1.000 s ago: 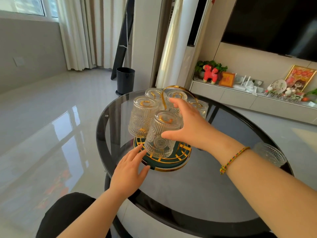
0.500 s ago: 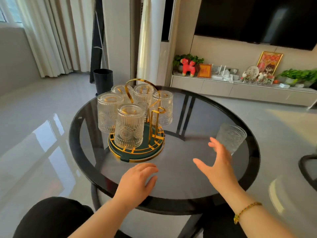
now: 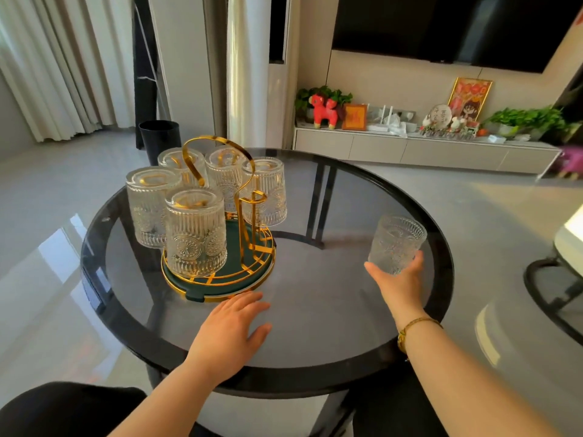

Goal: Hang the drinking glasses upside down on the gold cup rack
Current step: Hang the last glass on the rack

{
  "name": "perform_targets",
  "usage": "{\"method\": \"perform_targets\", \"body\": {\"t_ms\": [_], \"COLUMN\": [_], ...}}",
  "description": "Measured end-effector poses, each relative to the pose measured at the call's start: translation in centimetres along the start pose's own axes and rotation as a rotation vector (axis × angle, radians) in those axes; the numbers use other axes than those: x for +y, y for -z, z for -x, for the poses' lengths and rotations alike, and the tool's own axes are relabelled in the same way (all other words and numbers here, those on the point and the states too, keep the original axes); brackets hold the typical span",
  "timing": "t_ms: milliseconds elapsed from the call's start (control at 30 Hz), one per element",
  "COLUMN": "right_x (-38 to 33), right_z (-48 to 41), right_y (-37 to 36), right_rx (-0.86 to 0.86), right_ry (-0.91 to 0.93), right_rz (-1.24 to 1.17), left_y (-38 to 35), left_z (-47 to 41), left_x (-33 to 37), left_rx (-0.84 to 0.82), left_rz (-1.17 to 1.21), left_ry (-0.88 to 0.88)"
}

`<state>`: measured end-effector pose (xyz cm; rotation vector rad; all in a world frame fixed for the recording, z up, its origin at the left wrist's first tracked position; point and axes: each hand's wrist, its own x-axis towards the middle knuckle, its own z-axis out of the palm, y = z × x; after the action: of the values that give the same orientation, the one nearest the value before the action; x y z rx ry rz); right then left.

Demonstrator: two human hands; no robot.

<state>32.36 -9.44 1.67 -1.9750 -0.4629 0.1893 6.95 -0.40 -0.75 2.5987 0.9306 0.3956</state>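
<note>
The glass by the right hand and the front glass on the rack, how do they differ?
The loose glass stands upright, mouth up; the front rack glass hangs upside down, base up. The loose glass sits on the table, off to the right; the rack glass is over a gold peg above the green tray. The right hand is at the loose glass; no hand touches the rack glass. Both are clear, ribbed, with a medallion pattern.

Five inverted ribbed glasses (image 3: 195, 231) crowd gold rack (image 3: 217, 159) far-left; its right peg (image 3: 252, 197) bare, round dark glass table (image 3: 315, 279) open between rack and right upright glass (image 3: 396, 242).
</note>
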Motion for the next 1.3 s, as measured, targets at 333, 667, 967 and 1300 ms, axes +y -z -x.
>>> {"method": "perform_targets", "body": {"t_ms": [333, 667, 967, 1300], "right_x": [-0.6, -2.2, -8.6, -16.1], "right_z": [-1.2, 2.3, 5.7, 4.9], "right_y": [-0.4, 1.2, 3.4, 3.8], "right_rx": [0.096, -0.137, -0.465, -0.513], "right_ry": [-0.039, 0.147, 0.427, 0.524], "right_rz": [0.058, -0.083, -0.043, -0.038], "left_y": [0.0, 0.9, 3.3, 5.4], "left_z": [0.0, 1.5, 6.1, 2.4], "left_x": [-0.2, 0.3, -3.7, -6.5], "left_rx": [0.029, 0.027, 0.367, 0.264], "left_rz": [0.043, -0.009, -0.025, 0.113], "left_ry": [0.013, 0.019, 0.121, 0.277]}}
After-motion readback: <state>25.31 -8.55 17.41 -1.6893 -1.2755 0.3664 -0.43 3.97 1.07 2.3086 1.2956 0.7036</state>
